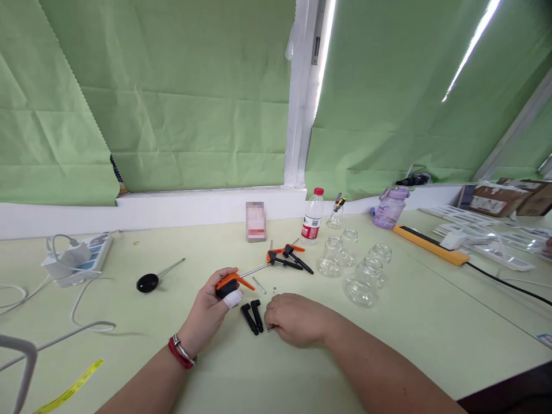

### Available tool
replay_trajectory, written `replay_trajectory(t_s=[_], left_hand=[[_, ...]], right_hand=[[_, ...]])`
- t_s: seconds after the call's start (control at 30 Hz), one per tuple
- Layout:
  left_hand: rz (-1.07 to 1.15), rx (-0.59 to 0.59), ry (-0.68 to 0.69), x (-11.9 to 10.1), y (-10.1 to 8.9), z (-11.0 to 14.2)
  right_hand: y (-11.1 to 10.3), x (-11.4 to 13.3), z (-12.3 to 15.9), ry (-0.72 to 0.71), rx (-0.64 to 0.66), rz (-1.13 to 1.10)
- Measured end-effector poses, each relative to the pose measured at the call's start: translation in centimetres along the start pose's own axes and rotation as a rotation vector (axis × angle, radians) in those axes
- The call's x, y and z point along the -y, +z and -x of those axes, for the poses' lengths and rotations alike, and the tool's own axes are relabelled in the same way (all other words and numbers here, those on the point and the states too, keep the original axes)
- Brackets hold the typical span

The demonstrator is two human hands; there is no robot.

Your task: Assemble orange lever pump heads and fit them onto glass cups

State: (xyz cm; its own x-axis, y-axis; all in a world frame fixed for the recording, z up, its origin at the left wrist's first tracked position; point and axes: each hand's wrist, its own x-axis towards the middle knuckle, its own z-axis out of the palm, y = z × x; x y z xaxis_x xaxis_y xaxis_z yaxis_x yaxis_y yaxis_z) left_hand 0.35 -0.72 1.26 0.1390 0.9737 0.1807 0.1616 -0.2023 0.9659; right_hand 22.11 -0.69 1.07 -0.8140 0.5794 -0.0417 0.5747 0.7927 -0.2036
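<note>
My left hand (207, 315), a white wrap on its thumb, is closed around an orange-and-black plastic part (228, 285). A thin metal rod (254, 271) extends from that part to the right. At the tabletop, my right hand (297, 317) is closed in a pinch, and the tip of a small metal piece (270, 330) shows under its fingers. Two black handles (253, 317) lie between my hands. Just beyond them are a short metal pin (259, 285) and a tiny metal piece (274, 291). Farther back rest more orange-and-black assemblies (287, 256) with black handles.
Several glass jars (361, 287) stand at right, near a red-capped bottle (312, 216) and a jar holding screwdrivers (335, 217). A purple bottle (389, 208) and orange power strip (431, 244) are farther right. At left lie a black-disc tool (147, 283) and a white power strip (97, 259) with cables.
</note>
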Motion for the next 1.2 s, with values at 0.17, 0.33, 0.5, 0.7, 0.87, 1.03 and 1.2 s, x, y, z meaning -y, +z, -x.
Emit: replay_trajectory(t_s=[0.17,0.33,0.5,0.7,0.87,1.03,1.2], left_hand=[[-0.007,0.007,-0.007,0.1,0.0,0.0],[-0.006,0.013,-0.013,0.3,0.0,0.0],[0.024,0.043,-0.025,0.0,0.3,0.1],[0.004,0.116,-0.010,-0.1,0.6,0.3],[0.056,0.286,-0.015,0.3,1.1,0.7],[0.076,0.407,-0.020,-0.1,1.7,1.3],[0.053,0.448,-0.033,0.0,1.9,1.5]], right_hand=[[-0.6,0.5,0.1,0.050,0.007,0.022],[-0.8,0.7,0.1,0.032,-0.004,0.036],[-0.5,0.5,0.1,0.018,-0.097,0.000],[-0.4,0.7,0.1,-0.016,-0.410,-0.409],[-1.0,1.4,0.3,0.104,-0.608,-0.776],[-1.0,1.3,0.2,0.117,-0.749,-0.962],[-0.6,1.5,-0.2,0.084,-0.896,-1.087]])
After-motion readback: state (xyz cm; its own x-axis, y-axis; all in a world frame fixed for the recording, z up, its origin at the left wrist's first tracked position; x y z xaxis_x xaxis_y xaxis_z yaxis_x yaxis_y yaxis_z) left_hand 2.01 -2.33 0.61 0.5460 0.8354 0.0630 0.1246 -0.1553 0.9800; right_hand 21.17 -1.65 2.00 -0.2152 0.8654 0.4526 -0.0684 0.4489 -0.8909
